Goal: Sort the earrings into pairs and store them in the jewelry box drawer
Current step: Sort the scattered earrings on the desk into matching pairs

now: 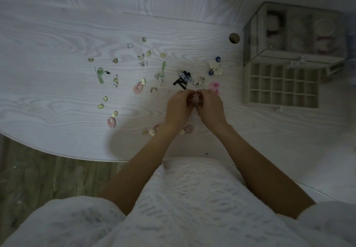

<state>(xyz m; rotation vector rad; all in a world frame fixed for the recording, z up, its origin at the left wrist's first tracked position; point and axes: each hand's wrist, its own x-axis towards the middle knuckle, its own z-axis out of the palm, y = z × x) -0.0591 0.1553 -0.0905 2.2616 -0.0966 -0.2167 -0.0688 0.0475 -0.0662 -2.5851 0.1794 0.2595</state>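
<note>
Several earrings lie scattered over the white wood-grain table (57, 34): green drops (100, 76), pink discs (138, 88), a black-and-blue tassel piece (183, 80), a pink flower (214, 86) and cream flowers with blue beads (215, 67). My left hand (178, 108) and my right hand (209, 106) meet at the fingertips just above the table and together pinch a small pinkish translucent earring (194, 99), mostly hidden by the fingers. The pulled-out drawer (280, 85) with a grid of small compartments sits to the right, in front of the glass jewelry box (292, 32).
A round cable hole (234, 38) is in the table left of the box. More pink earrings (189, 129) lie under my wrists near the table's curved front edge (77, 156). Wooden floor (38, 179) shows at lower left.
</note>
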